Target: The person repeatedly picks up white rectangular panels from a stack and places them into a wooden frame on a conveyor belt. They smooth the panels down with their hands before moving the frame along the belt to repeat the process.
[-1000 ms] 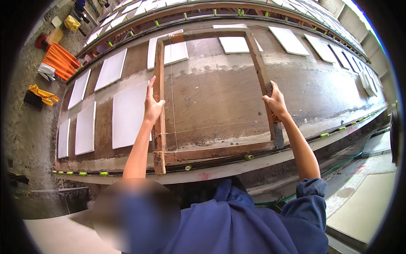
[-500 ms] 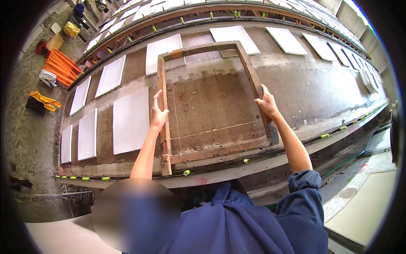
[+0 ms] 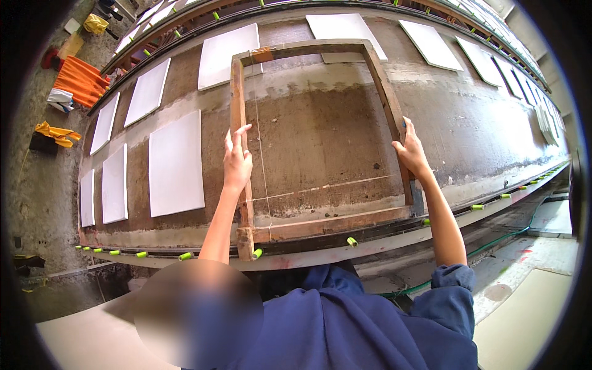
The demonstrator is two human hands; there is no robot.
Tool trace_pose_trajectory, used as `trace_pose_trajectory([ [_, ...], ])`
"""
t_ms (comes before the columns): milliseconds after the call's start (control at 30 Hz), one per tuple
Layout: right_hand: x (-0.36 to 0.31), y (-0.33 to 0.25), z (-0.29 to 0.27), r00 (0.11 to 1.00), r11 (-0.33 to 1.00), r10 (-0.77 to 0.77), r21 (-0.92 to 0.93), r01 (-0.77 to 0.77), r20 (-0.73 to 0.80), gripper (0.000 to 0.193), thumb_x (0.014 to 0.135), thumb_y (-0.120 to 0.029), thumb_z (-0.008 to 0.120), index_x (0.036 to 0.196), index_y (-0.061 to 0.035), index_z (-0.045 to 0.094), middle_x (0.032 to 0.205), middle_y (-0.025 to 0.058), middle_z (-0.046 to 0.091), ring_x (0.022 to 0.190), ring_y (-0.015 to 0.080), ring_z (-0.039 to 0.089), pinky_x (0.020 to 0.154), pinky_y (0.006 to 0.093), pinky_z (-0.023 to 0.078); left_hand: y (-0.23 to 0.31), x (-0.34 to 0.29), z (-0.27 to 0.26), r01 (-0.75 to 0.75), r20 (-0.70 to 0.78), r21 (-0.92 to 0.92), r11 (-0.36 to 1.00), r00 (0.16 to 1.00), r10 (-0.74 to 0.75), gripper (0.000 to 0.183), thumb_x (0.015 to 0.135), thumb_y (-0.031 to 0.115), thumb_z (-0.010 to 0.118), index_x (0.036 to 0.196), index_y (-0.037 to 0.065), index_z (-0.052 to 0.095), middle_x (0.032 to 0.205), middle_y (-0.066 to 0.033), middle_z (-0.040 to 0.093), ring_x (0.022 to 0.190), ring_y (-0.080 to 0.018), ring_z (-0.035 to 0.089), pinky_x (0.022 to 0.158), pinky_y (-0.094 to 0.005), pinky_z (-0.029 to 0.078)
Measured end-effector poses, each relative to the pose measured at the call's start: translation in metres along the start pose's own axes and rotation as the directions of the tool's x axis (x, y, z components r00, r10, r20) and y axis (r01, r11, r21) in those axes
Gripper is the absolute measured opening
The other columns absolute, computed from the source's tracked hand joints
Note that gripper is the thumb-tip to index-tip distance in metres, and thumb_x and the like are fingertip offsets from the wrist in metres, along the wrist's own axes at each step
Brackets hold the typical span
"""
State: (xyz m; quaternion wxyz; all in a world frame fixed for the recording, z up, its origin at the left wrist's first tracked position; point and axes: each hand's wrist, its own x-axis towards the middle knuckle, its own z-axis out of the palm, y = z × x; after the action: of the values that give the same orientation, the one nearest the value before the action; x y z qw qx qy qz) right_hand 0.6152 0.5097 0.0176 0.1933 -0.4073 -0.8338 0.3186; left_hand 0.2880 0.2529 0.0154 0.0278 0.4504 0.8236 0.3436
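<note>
A rectangular wooden frame (image 3: 333, 223) lies over the long brown table (image 3: 481, 132), its near bar by the table's front edge. Two thin strings cross it, one lengthwise near the left bar and one crosswise (image 3: 330, 185) near the close end. My left hand (image 3: 238, 161) is closed on the left bar, its fingers bent over the wood. On the right bar, my right hand (image 3: 412, 149) grips with the thumb on the inner side. Bare, stained table surface shows through the frame. The frame's far bar overlaps white rectangular slabs.
White slabs (image 3: 177, 163) lie in rows to the left, with more (image 3: 430, 44) behind and right. Green clips or short tubes (image 3: 352, 242) line the table's edges. An orange cloth (image 3: 80, 81) and yellow cloth (image 3: 57, 133) are at far left. A green hose (image 3: 493, 246) runs at right.
The frame has shifted a little to the right relative to the slabs and edge clips, with both hands on it. My left fingers have curled further over the bar. The view has shifted slightly.
</note>
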Motion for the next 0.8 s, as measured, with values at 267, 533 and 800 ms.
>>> trace_pose_trajectory([
  [267,-0.005,0.001,0.006,0.998,0.963,-0.018,-0.268,0.031,0.052,0.075,0.082,-0.006,0.054,0.139,0.0075,0.007,0.141,0.031,0.017,0.136,0.0381,0.013,0.112,0.0446,0.013,0.027,-0.004,0.004,0.15,0.003,0.365,0.919,0.987,-0.162,0.06,0.08,-0.004,0.05,0.131,0.024,0.034,0.138,-0.024,0.028,0.1,-0.0414,0.056,0.08,-0.0472,0.05],
  [533,-0.007,-0.007,0.004,0.995,0.952,-0.012,-0.303,0.04,0.095,0.071,0.086,-0.007,0.049,0.138,0.0105,0.002,0.141,0.0355,0.011,0.134,0.044,0.014,0.113,0.0447,0.012,0.035,0.003,0.004,0.142,0.003,0.387,0.911,0.988,-0.155,0.05,0.089,0.001,0.045,0.133,0.022,0.035,0.136,-0.0226,0.032,0.101,-0.0426,0.056,0.08,-0.0467,0.053],
  [800,-0.007,-0.008,0.008,0.998,0.968,-0.046,-0.244,0.056,0.047,0.073,0.083,-0.005,0.051,0.137,0.0119,0.005,0.14,0.0346,0.014,0.135,0.0416,0.014,0.112,0.0463,0.013,0.034,0.005,0.003,0.123,-0.005,0.387,0.914,0.991,-0.132,0.046,0.09,0.0,0.043,0.131,0.019,0.038,0.137,-0.0226,0.031,0.115,-0.0441,0.045,0.091,-0.0498,0.046],
])
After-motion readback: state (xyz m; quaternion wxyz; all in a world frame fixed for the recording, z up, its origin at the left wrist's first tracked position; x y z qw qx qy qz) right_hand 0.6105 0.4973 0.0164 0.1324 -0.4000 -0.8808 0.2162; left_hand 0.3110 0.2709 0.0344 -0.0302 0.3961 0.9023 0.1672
